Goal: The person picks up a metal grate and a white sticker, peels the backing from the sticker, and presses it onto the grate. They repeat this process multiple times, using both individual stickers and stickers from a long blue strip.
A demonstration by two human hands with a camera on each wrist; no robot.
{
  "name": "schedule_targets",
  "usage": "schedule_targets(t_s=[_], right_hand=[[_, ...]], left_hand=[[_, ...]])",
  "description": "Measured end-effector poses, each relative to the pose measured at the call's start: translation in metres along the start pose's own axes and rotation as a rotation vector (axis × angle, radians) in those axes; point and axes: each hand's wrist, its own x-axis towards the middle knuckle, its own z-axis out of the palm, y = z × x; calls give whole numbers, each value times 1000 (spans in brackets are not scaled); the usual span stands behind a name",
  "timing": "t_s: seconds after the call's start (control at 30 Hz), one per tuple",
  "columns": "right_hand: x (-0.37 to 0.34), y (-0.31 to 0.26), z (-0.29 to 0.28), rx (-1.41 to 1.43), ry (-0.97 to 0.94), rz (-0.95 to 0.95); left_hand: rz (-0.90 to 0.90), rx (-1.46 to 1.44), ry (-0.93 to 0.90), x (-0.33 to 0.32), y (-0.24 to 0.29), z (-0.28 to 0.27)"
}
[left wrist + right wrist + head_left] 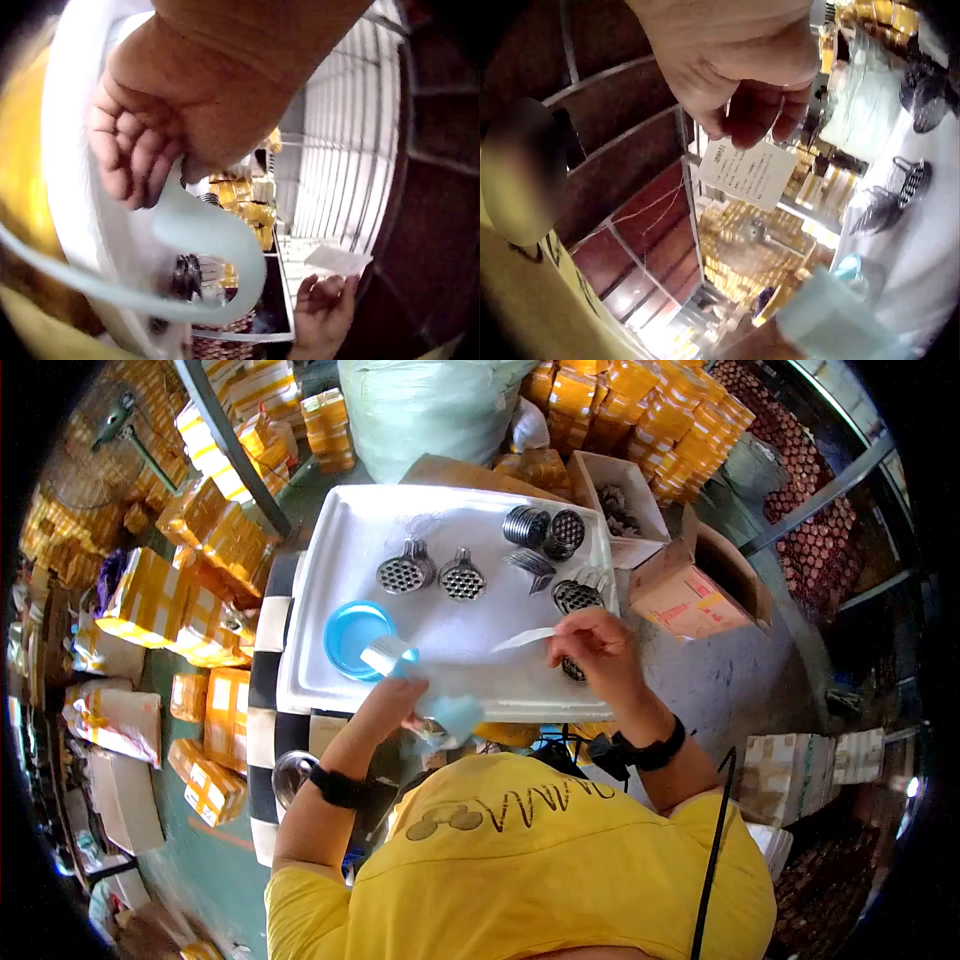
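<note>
My right hand (600, 650) (742, 67) pinches a white card (525, 638) (748, 174) with printed text between thumb and fingertip, above the white tray (450, 695). At the tray's front left, my left hand (393, 705) (142, 142) has its fingers curled round a pale blue, flexible, sheet-like piece (455, 717) (214, 232), blurred in the head view. A white ribbed piece (385, 656) shows just above that hand; whether it is held, I cannot tell. Behind it stands a blue bowl (350, 630). Round perforated metal heads (403, 574) (913, 182) lie farther back on the tray.
More perforated metal pieces (565, 532) are grouped at the tray's back right. Beyond its right edge stand a white box (640, 550) and an open cardboard carton (680, 600). A large pale sack (430, 420) is behind the tray; taped boxes (150, 595) are stacked at the left.
</note>
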Motion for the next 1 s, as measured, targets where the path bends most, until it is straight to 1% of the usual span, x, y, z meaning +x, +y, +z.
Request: schedule_targets(t_s=[0.07,0.1,0.13,0.17,0.23,0.27,0.3,0.37,0.4,0.5,0.53,0.6,0.63,0.67,0.7,0.73,0.83,0.87,0.97,1.0], right_hand=[[-3,-10,-9,116,121,23],[-4,-3,-11,123,166,-16],[-11,3,-21,60,200,-25],[-16,10,-30,1,234,-41],[-25,24,-44,-87,295,27],[-28,29,-46,-124,329,63],[-30,24,-43,-93,341,73],[-35,10,-34,-37,365,102],[-37,17,-32,-84,409,34],[-48,11,-31,-44,383,118],[-55,11,-32,-16,380,148],[-67,10,-36,-75,426,153],[-69,8,-35,-100,446,162],[-71,2,-34,-62,484,225],[-71,-1,-33,-38,494,218],[-73,-3,-33,-16,502,212],[-76,5,-34,-37,515,172],[-77,10,-35,-59,516,152],[-75,15,-35,-79,502,179],[-75,15,-35,-77,490,177]], left_hand=[[-243,331,-207,-8,35,0],[-39,492,-126,-19,58,-10],[150,673,-9,-28,79,-18],[208,642,70,-29,111,-15],[351,413,224,-10,137,-11],[441,432,298,9,141,-8],[533,446,368,36,137,-3],[613,732,546,86,126,10],[520,852,557,108,120,13],[292,930,594,143,109,17],[234,932,522,154,105,16],[106,932,372,166,96,14],[145,899,396,169,92,13],[181,867,420,170,87,13],[215,837,445,171,86,11],[182,749,451,166,92,8],[189,678,423,194,64,0],[221,640,399,199,57,-2],[229,606,611,170,80,17],[193,597,629,164,88,21]])
